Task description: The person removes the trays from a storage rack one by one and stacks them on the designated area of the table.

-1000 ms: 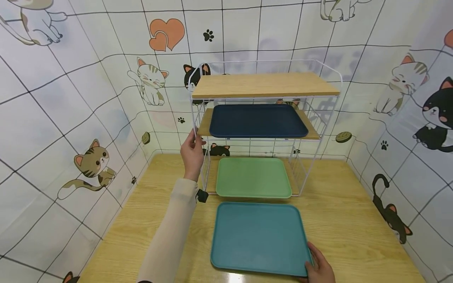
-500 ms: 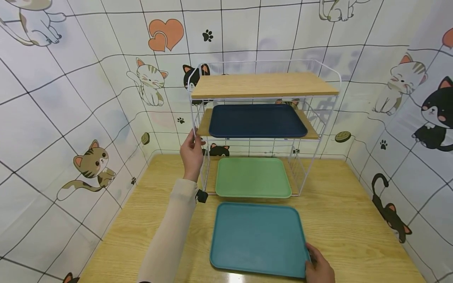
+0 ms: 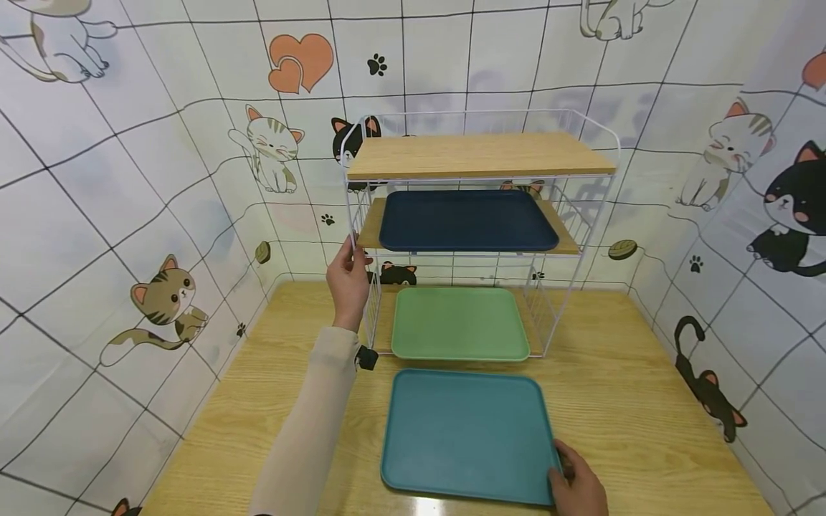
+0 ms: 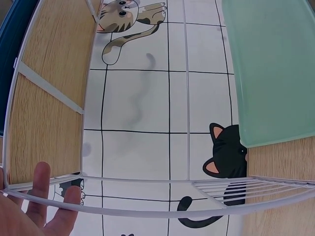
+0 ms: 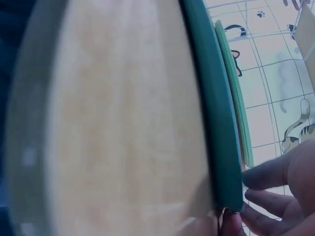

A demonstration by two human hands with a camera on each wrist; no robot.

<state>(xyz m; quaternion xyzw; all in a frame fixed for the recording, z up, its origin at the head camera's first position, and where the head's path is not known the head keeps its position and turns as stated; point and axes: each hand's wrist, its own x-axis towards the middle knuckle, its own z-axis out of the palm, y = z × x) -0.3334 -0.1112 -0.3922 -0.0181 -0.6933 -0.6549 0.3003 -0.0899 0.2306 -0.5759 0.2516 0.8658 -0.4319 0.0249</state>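
A white wire shelf rack [image 3: 560,315] with wooden boards stands at the back of the table. My left hand [image 3: 349,283] holds its left front post at the height of the middle board; in the left wrist view its fingers [image 4: 41,189] reach around the white wire. My right hand [image 3: 578,481] grips a teal tray [image 3: 467,437] by its right edge near the front corner, thumb on top, as the right wrist view shows too. That tray lies in front of the rack. A green tray [image 3: 460,324] rests on the bottom board, and a dark blue tray [image 3: 467,221] on the middle one.
The rack's top wooden board [image 3: 480,155] bears nothing. White walls [image 3: 193,143] with a grid and cat drawings close in behind and on both sides of the wooden table [image 3: 632,401].
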